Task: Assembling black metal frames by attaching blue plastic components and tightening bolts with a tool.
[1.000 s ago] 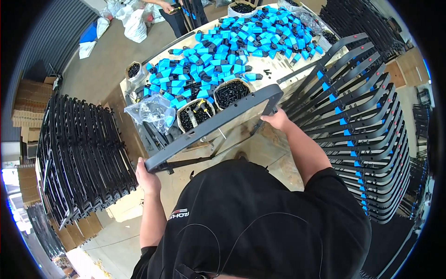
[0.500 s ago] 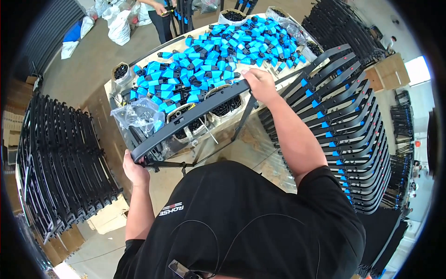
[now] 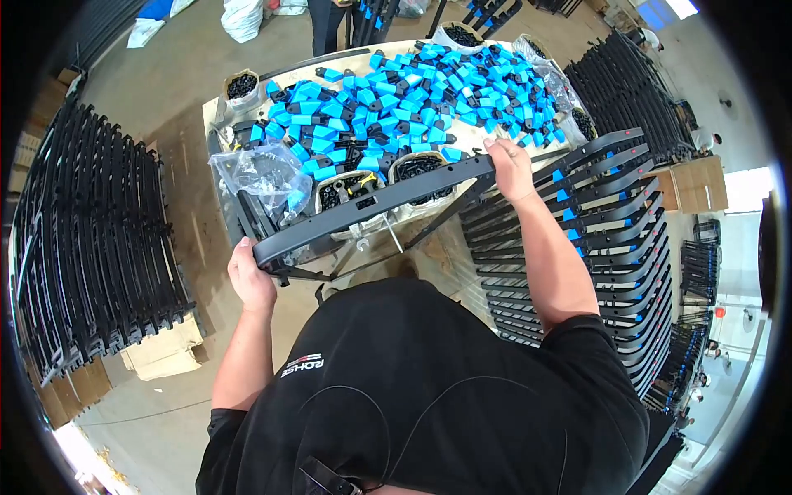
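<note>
Between my two hands I hold a long black metal frame, bent at its left end, across the near side of the workbench. My left hand grips the bent end. My right hand is closed around the other end, its thumb on top. Behind the frame stand two containers of small black parts, one container near the middle and another container to its left with a yellow-and-black tool on it. A heap of blue-and-black plastic pieces covers much of the tabletop beyond.
A clear plastic bag lies at the bench's left. Stacked black frames stand to my left; more frames with blue pieces fill the right. Across the bench a person stands. White sacks lie on the floor behind.
The frame has shifted rightward with both hands and now lies at a shallower slant, its right end lower. My view has also turned, moving the bench right in the picture.
</note>
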`<move>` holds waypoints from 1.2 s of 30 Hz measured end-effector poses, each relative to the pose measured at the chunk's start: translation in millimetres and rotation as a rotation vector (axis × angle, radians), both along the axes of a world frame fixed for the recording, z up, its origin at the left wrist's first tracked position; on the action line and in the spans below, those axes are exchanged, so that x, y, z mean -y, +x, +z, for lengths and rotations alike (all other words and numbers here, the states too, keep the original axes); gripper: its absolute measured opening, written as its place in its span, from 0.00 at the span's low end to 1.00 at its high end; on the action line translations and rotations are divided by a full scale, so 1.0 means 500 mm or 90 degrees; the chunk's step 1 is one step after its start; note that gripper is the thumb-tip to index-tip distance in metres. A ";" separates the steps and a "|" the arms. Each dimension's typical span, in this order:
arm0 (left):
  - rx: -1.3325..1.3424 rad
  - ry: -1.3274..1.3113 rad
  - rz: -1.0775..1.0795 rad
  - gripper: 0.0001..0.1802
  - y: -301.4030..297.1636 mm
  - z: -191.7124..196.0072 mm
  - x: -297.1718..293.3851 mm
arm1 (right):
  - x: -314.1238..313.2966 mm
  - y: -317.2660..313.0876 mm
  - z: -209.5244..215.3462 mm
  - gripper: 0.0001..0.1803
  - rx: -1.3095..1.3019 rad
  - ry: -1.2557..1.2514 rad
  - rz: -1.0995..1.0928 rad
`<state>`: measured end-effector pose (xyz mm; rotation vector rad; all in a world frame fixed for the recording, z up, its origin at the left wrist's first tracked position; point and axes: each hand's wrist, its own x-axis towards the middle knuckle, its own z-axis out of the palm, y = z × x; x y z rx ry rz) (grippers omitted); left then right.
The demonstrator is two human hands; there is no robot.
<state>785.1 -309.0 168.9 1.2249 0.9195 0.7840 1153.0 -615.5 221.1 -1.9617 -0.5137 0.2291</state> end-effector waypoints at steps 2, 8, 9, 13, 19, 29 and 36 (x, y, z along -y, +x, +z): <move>-0.029 0.012 0.008 0.21 -0.004 0.001 -0.002 | -0.001 -0.004 -0.004 0.22 0.035 -0.013 -0.010; -0.059 0.177 0.100 0.08 0.000 0.090 0.012 | 0.059 0.017 -0.027 0.12 -0.050 0.291 -0.044; -0.069 0.270 0.107 0.07 0.007 0.126 0.032 | 0.077 0.028 -0.048 0.13 -0.088 0.374 -0.111; -0.140 0.445 0.014 0.06 0.114 0.227 0.119 | 0.279 0.078 -0.296 0.15 -0.258 0.105 -0.120; -0.620 0.516 -0.113 0.21 0.301 0.234 0.179 | 0.300 -0.032 -0.318 0.14 -0.365 -0.271 0.286; -0.665 0.475 -0.129 0.23 0.308 0.231 0.172 | -0.014 -0.051 -0.264 0.17 0.265 -0.142 0.364; -0.604 0.503 -0.135 0.23 0.286 0.238 0.169 | -0.093 -0.027 -0.269 0.20 0.277 -0.499 0.427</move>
